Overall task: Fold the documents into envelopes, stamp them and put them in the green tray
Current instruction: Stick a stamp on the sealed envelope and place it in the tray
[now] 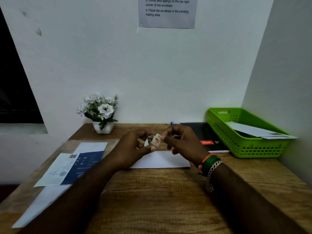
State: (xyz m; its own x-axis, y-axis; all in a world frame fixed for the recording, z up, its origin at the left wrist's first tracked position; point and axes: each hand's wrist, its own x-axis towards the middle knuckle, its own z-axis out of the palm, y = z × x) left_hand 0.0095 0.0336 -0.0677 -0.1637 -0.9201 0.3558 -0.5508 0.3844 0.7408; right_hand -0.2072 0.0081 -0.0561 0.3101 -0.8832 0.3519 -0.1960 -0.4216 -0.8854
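While both hands pinch a small printed paper stamp (156,140) above the white paper envelope (162,159), left hand (133,147) and right hand (183,141) meet; the green plastic tray (243,146) stands far right.

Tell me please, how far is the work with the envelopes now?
Done: at least one envelope already lies in the green tray. In hand: the left hand and the right hand both pinch a stamp above a white envelope on the wooden desk. Left: sticking this stamp on, moving that envelope to the tray, then the printed documents at the left.
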